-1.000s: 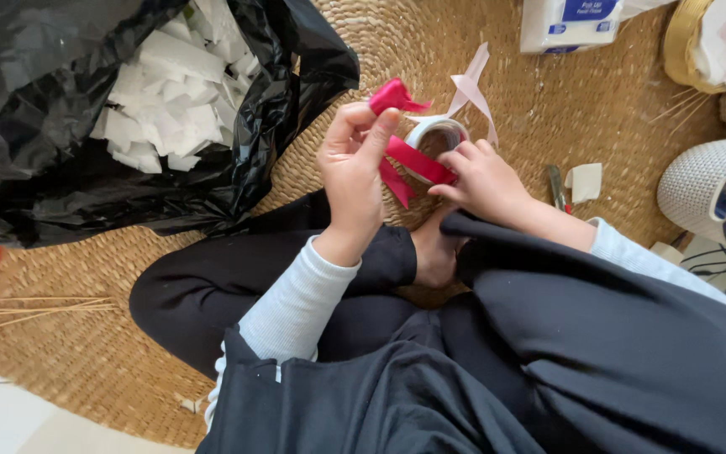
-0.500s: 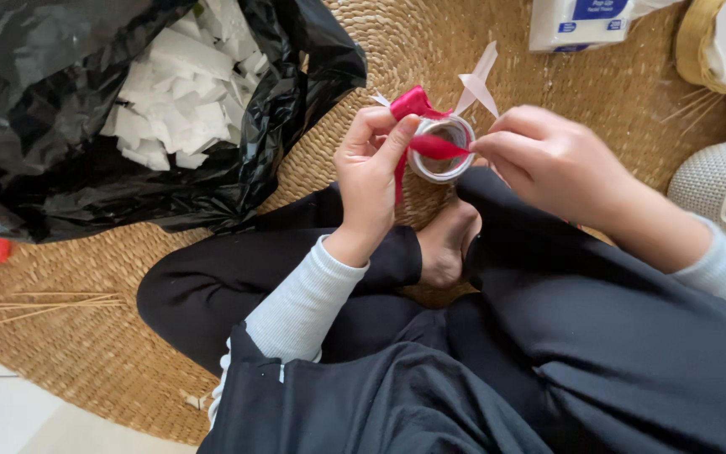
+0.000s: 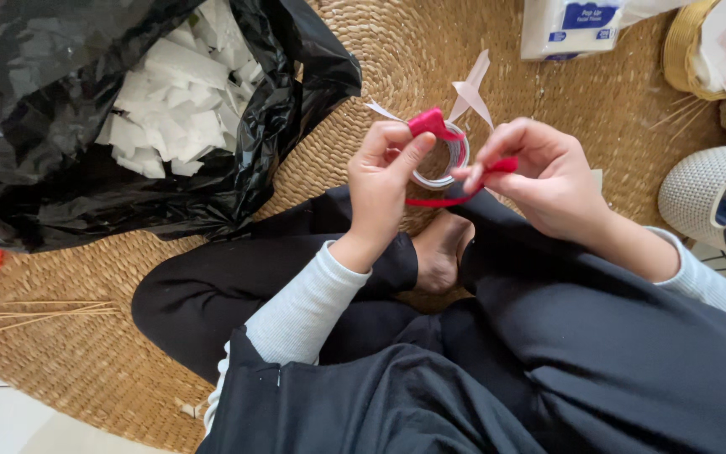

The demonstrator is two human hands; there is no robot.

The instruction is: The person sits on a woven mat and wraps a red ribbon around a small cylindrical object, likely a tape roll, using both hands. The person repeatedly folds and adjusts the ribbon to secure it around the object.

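My left hand (image 3: 388,172) holds a roll of clear tape (image 3: 441,162) together with one end of a pink-red ribbon (image 3: 428,123), pinched by the thumb over the roll. My right hand (image 3: 539,176) pinches the other end of the ribbon (image 3: 497,166), which loops down in a thin curve between the two hands. I sit cross-legged in dark trousers on a round woven mat (image 3: 363,67), hands above my bare foot. Pale pink paper strips (image 3: 472,88) lie on the mat just beyond the hands.
A black plastic bag (image 3: 60,168) full of white foam scraps (image 3: 178,101) lies at the left. A tissue box (image 3: 569,25) and wicker baskets (image 3: 699,46) stand at the top right, a white perforated container (image 3: 707,197) at the right. Thin wooden sticks (image 3: 35,313) lie lower left.
My right hand has slid right and down, drawing the ribbon out from the tape roll. The left hand has stayed holding the roll. The camera view shifted slightly.
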